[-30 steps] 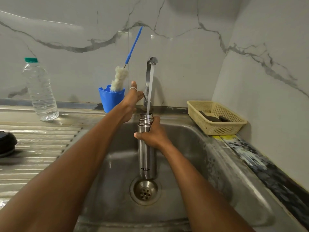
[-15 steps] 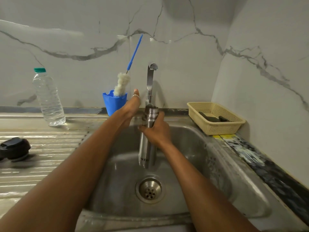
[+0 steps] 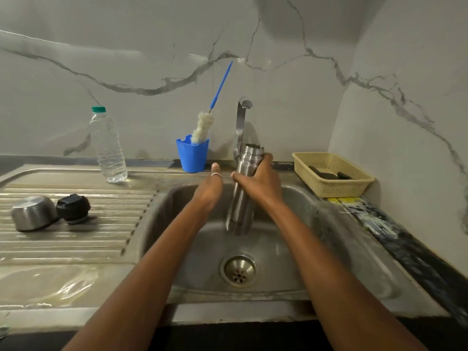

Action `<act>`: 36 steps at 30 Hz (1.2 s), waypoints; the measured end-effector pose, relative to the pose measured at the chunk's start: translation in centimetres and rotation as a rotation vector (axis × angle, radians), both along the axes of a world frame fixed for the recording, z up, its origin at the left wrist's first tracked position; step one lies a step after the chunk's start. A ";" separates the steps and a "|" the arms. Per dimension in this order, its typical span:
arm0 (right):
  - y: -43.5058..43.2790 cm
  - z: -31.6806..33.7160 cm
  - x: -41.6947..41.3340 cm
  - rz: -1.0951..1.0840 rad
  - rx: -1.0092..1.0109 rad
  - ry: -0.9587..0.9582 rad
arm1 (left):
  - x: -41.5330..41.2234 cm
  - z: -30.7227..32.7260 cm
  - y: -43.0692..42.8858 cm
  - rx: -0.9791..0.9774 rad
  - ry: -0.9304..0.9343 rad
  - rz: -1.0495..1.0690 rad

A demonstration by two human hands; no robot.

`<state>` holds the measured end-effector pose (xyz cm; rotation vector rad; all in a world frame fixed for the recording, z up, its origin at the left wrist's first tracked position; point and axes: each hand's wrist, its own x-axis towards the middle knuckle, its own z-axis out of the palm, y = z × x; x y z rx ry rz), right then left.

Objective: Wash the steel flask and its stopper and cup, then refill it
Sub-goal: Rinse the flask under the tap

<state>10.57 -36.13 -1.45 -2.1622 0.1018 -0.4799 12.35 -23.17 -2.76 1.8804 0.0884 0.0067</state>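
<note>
My right hand [image 3: 260,183] grips the steel flask [image 3: 240,214] near its open neck and holds it tilted over the sink basin [image 3: 298,249], below the tap [image 3: 241,117]. No water runs from the tap. My left hand [image 3: 209,191] hangs just left of the flask with straight fingers, a ring on one, holding nothing. The steel cup [image 3: 33,212] lies on the ribbed drainboard [image 3: 76,247] at the left, and the black stopper [image 3: 73,207] stands beside it.
A clear water bottle [image 3: 107,148] with a green cap stands at the back left. A blue cup [image 3: 193,155] holds a blue-handled bottle brush [image 3: 202,127]. A beige basket [image 3: 331,173] sits right of the sink. Marble walls close the back and right.
The water stream has stopped. My left hand came away from the tap area and down beside the flask. My right hand raised and tilted the flask. The view shifted, showing the cup and stopper.
</note>
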 end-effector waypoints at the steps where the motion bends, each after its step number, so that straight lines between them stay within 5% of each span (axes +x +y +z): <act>1: 0.2 -0.7 -0.1 0.021 -0.008 0.040 | -0.1 -0.4 -0.1 0.008 0.005 -0.001; 4: 0.5 -2.1 0.1 0.046 -0.043 0.153 | -0.3 -1.5 -0.1 0.032 0.027 0.003; 8: 0.5 -0.1 1.2 -0.034 0.027 -0.008 | 0.2 -1.8 0.7 0.052 0.064 -0.016; 12: 0.8 -2.7 0.7 0.015 -0.077 0.173 | 0.2 -1.8 0.7 0.085 0.067 -0.031; 16: 0.6 -0.8 1.2 -0.037 -0.011 -0.018 | 0.1 -1.8 0.7 0.067 0.069 -0.063; 20: 0.9 -2.8 0.5 -0.008 -0.101 0.151 | -0.3 -1.6 0.4 0.083 0.048 -0.057; 24: 0.5 -0.7 0.9 -0.058 -0.061 -0.039 | -0.1 -1.7 0.9 0.065 0.045 -0.058; 28: 0.8 -2.9 0.3 0.007 -0.121 0.136 | -0.2 -1.7 0.7 0.070 0.051 -0.064; 33: 0.7 -0.5 0.8 -0.030 -0.016 -0.051 | -0.2 -1.8 1.2 0.033 0.055 -0.078; 36: 0.7 -3.0 0.1 0.031 -0.120 0.162 | -0.4 -1.5 1.0 0.049 0.040 -0.098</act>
